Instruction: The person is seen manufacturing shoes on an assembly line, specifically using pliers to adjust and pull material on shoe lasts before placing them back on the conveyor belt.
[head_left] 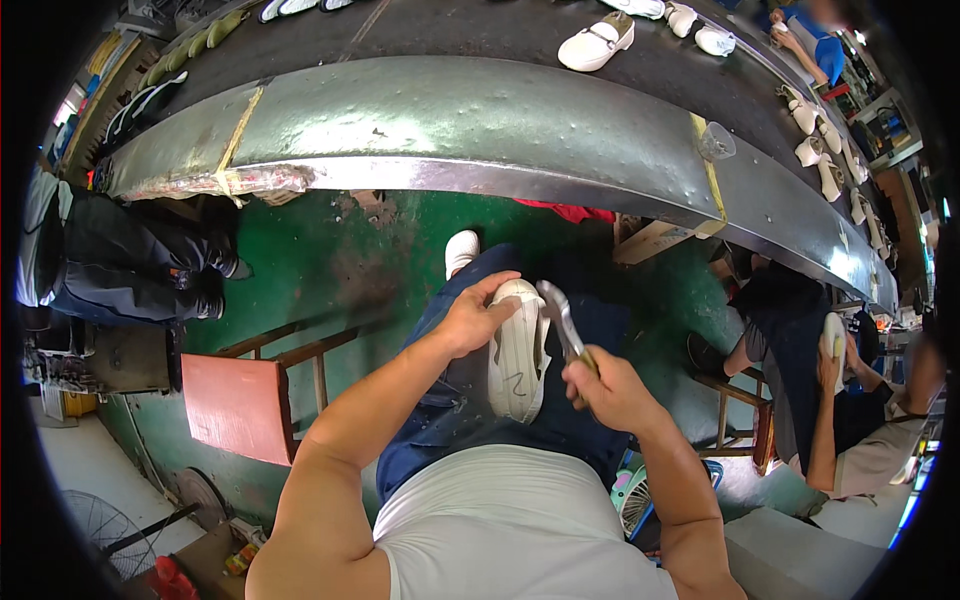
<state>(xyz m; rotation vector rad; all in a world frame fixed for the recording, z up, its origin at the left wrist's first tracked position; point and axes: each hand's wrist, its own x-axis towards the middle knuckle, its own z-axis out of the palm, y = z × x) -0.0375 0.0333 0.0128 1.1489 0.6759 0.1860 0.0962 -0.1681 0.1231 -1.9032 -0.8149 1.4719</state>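
Left-hand [472, 320] fingers were bent partway over the far end of a white shoe [517, 350], thumb pressed on it; right-hand [610, 388] fingers were wrapped closed round a hammer [567, 325], its head close beside that end, contact unclear. Shoe lay along the lap on navy cloth [585, 445]. Judged part-made: body shaped, squiggle marked; remaining work not determinable. Beyond: metal-edged bench [450, 115], pale shoe [598, 44] on top.

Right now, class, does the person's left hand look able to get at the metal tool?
Probably yes: the metal tool is close, just past the white shoe's end. But the left hand holds the white shoe, so it would likely need to let go first; the right hand holds the tool.
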